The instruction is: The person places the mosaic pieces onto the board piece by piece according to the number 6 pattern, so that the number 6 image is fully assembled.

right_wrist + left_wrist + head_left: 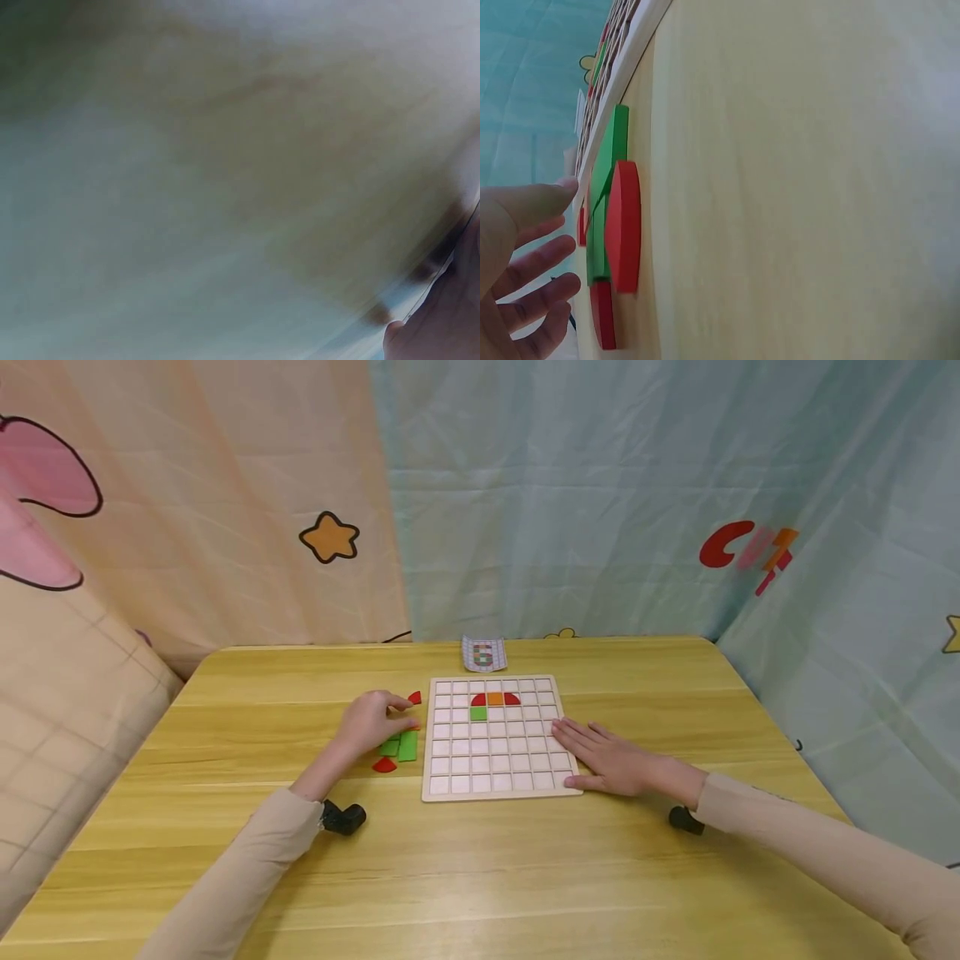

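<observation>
A wooden grid board [502, 796] lies on the table. Two red quarter-round pieces [478, 700] flank an orange square [495, 699] near its top, with a green square [478, 714] below the left one. My left hand [367, 722] hovers over loose pieces beside the board, thumb and fingers apart in the left wrist view, holding nothing. Under and around it lie green pieces [407, 747], a red quarter-round piece [385, 765] and another red piece [415, 697]. On the board's right edge rests my right hand [611, 762], palm down with straight fingers.
Behind the board is a small printed card [483, 654] with a coloured grid pattern. Patterned curtains [525, 527] hang along the table's back and sides. A black device sits at the left wrist [343, 817] and another at the right wrist [686, 820].
</observation>
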The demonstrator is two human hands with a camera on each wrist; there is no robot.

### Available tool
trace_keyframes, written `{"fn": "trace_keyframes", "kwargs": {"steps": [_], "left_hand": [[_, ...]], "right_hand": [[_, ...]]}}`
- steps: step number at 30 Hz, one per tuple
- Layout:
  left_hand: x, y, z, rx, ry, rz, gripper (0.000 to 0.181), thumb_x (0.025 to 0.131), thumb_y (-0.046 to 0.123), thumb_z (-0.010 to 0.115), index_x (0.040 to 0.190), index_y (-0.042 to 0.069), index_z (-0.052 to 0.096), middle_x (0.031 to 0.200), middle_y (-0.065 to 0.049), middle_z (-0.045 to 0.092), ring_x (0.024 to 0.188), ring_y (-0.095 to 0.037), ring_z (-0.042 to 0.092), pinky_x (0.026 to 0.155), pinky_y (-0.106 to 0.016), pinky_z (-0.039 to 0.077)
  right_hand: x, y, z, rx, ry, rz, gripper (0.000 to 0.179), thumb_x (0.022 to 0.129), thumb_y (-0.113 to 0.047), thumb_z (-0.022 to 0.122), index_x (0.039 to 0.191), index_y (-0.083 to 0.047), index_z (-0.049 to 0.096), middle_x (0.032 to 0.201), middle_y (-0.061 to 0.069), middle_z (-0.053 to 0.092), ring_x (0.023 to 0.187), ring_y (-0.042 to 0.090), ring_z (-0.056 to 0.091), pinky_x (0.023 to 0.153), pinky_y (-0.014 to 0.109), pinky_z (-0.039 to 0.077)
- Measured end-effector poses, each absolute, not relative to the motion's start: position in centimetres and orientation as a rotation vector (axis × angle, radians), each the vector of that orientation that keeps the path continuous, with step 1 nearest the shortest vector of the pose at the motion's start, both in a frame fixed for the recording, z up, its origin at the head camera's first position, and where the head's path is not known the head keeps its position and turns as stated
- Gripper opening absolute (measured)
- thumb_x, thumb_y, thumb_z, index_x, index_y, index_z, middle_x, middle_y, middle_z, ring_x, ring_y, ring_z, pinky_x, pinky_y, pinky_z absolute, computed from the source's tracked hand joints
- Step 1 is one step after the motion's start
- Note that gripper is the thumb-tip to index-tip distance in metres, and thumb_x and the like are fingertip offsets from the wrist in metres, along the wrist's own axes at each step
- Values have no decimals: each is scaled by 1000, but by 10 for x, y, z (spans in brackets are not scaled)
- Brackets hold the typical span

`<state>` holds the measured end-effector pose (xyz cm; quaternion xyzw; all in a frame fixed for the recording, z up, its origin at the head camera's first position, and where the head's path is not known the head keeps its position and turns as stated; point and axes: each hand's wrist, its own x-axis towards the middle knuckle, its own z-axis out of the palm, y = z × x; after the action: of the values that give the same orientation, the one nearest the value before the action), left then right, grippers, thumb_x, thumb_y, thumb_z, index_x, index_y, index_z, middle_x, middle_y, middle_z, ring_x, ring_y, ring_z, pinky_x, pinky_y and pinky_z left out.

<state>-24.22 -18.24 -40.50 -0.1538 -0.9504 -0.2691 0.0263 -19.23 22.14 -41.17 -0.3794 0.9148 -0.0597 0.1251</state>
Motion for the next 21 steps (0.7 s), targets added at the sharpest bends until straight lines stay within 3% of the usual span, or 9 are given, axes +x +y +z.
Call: {"fn": "trace_keyframes", "kwargs": {"steps": [8, 21], "left_hand": [[-244, -190, -410, -457, -2974, -817, 37, 83, 34, 75, 108, 6, 74, 106, -11, 72, 85, -20, 62, 68, -32, 47], [-247, -187, -411, -416, -2995, -796, 32, 86, 33, 71, 107, 9, 74, 105, -10, 72, 84, -20, 57, 67, -30, 43]], "right_hand": [[-192, 220, -410, -1080, 2650, -132, 82, 98, -56, 38, 155, -7, 7, 163, 11, 3, 150, 29, 5, 117, 56, 13], [-192, 220, -411, -1063, 2650, -123, 83, 97, -57, 39, 155, -7, 7, 163, 10, 3, 150, 29, 4, 118, 55, 13]]}}
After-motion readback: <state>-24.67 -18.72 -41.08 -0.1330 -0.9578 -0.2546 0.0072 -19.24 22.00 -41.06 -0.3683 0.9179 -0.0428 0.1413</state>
